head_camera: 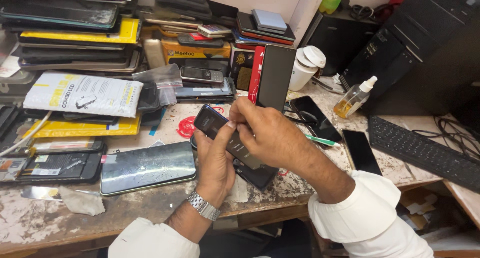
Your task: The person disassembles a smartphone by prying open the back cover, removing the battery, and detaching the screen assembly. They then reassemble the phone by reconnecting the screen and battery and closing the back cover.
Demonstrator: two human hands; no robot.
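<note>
Left hand: the left hand is gripping a dark phone from below, above the desk's front edge.
Right hand: the right hand is pinching the phone's upper edge with closed fingertips.
Nearby: a cracked phone is lying left of the hands; a spray bottle is standing toward the back right; a keyboard is sitting at the right edge.

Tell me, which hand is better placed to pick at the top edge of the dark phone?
Probably the right hand: its fingertips pinch the dark phone at its upper edge, while the left hand cradles it from beneath.
</note>
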